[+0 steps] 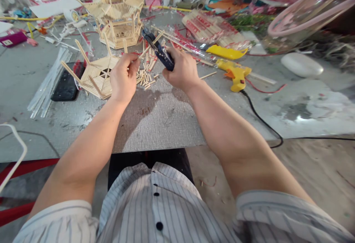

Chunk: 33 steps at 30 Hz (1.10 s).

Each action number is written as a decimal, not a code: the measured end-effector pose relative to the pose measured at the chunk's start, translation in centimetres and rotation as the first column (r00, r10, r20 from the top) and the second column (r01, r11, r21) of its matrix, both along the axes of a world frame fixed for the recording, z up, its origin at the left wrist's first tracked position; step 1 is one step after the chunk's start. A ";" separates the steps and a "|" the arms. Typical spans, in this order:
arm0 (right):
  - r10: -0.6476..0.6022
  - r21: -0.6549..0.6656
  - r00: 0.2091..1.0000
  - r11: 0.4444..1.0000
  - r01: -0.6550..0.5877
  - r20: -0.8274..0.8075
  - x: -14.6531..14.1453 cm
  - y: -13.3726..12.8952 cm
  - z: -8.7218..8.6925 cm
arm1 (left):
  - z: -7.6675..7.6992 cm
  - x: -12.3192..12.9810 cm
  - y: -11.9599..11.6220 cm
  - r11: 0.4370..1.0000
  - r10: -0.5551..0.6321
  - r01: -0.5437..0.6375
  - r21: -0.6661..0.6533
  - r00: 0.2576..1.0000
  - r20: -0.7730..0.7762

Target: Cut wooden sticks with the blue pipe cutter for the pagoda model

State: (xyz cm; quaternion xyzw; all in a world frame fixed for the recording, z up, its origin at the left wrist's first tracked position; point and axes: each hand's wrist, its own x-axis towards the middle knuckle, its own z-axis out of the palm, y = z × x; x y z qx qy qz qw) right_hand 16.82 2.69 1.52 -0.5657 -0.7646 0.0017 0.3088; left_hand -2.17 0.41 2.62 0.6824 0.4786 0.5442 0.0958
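My left hand (124, 76) pinches a thin wooden stick (144, 51) above the table. The stick slants up to the right, into the jaws of a dark blue cutting tool (162, 52). Wrapped round the tool's handles is my right hand (181, 67). Below and between the hands lies a pile of short cut sticks (143, 78). Left of my left hand stands a flat hexagonal wooden frame (95, 78) with upright posts, partly hidden by that hand. A tiered wooden pagoda model (120, 17) stands behind it.
A yellow glue gun (235, 73) with a black cord lies at the right, near a yellow comb-like piece (226, 51) and a white oval object (301, 64). Packs of sticks (210, 28) lie behind. At the left are a black phone (66, 87) and clear glue sticks (47, 84).
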 end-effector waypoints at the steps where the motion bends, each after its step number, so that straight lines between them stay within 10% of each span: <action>1: 0.007 -0.004 1.000 1.000 -0.007 -0.004 0.0 0.0 0.0 | 0.0 0.0 0.0 1.000 -0.004 0.004 0.003 1.000 0.005; 19: 0.006 -0.237 1.000 0.972 -0.009 -0.014 0.0 -0.8 2.9 | 0.3 0.1 -0.8 0.982 0.051 -0.086 -0.169 0.978 -0.203; 29: -0.063 -0.648 0.971 0.754 -0.105 -0.231 2.4 -2.4 1.8 | -1.2 1.5 -1.5 0.891 -0.178 -0.060 -0.451 0.866 -0.467; 33: -0.156 -0.808 0.977 0.588 -0.026 -0.145 1.7 -2.1 2.1 | -1.2 1.4 -1.5 0.881 -0.186 -0.090 -0.464 0.836 -0.516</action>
